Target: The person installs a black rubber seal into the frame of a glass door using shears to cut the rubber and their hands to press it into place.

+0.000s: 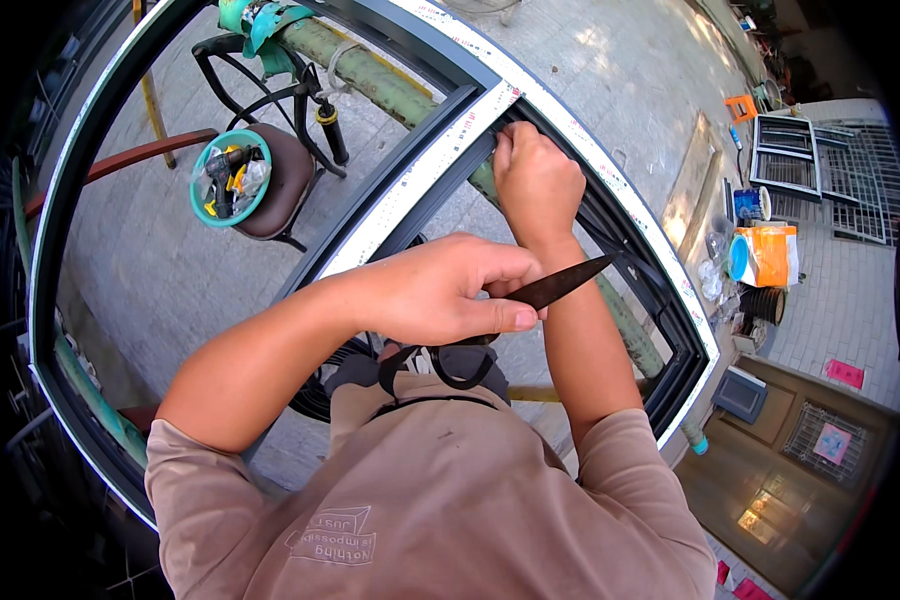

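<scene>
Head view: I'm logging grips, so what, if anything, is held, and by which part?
The left hand holds dark scissors around their middle, near the blade base. The right hand is at the frame; whether it grips anything is hidden.

The left hand (462,292) grips a pair of dark scissors (567,281), blades together and aimed up past the right forearm. The right hand (538,178), fingers curled, reaches into the inner corner where the crossbar (405,205) meets the outer side of a white-faced window frame (660,235); what its fingertips touch is hidden. A green pipe (355,72) runs beneath the frame. On a brown chair (288,165), a teal basin (199,208) overhangs the seat's left edge, holding a dark power tool (222,190).
</scene>
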Motion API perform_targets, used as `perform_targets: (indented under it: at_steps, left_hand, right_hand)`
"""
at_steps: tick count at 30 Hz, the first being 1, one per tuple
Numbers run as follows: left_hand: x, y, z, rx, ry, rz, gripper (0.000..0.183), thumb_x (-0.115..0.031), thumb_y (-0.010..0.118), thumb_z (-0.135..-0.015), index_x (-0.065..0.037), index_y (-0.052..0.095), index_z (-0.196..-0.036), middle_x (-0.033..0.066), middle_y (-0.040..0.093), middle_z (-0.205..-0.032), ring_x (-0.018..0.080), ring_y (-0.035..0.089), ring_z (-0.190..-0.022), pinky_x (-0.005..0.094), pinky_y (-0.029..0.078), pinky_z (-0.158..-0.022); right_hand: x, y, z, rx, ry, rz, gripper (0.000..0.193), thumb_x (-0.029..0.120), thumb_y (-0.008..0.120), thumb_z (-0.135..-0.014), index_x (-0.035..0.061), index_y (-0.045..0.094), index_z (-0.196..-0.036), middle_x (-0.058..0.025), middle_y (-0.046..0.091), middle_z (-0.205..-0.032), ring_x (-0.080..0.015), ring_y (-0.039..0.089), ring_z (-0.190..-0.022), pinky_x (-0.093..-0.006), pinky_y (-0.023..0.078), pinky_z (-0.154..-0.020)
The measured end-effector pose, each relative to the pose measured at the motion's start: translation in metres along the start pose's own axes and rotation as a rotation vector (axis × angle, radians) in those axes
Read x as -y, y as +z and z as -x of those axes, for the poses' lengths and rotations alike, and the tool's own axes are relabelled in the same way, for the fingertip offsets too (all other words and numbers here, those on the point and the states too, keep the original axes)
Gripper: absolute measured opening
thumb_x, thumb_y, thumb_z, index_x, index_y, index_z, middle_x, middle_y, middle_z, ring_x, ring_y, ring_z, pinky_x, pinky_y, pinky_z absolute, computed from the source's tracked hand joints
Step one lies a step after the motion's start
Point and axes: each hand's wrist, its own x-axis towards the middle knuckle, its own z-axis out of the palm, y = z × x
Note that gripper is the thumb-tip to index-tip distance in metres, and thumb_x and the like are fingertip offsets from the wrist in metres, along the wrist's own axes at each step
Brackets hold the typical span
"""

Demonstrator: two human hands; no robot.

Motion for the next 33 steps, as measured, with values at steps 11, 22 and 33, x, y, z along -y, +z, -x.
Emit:
perform_targets:
  at_steps: [11,22,33]
  left_hand:
    - [0.0,0.0,-0.001,0.015,-0.015,0.023,0.023,-0.018,0.072,-0.106,0.001,0.069,-0.117,0.008,0.076,-0.108,0.0143,0.07,-0.098,0.0367,0.056,-0.092]
    - [-0.012,0.001,0.002,0.021,-0.104,0.003,0.018,-0.016,0.073,-0.104,0.0,0.068,-0.111,0.0074,0.073,-0.095,0.0166,0.068,-0.088,0.0358,0.055,-0.083]
    - [0.0,0.005,-0.002,0.056,-0.015,-0.023,0.018,-0.016,0.074,-0.104,0.0,0.069,-0.108,0.009,0.076,-0.095,0.0171,0.069,-0.086,0.0361,0.055,-0.083]
  right_hand:
    - [-0.01,-0.006,0.012,-0.164,-0.049,-0.031,0.013,0.025,0.076,-0.098,0.0132,0.071,-0.098,-0.0094,0.078,-0.085,-0.0342,0.075,-0.07,-0.0478,0.059,-0.061]
    - [-0.006,-0.036,0.067,0.186,-0.374,-0.4,0.012,0.023,0.078,-0.096,0.0118,0.075,-0.1,-0.0101,0.072,-0.079,-0.0334,0.073,-0.07,-0.0436,0.056,-0.06]
    - [-0.03,-0.04,0.059,-0.056,-0.056,0.045,0.026,0.019,0.078,-0.094,0.0128,0.077,-0.119,-0.0049,0.072,-0.111,-0.0305,0.076,-0.08,-0.0428,0.062,-0.066]
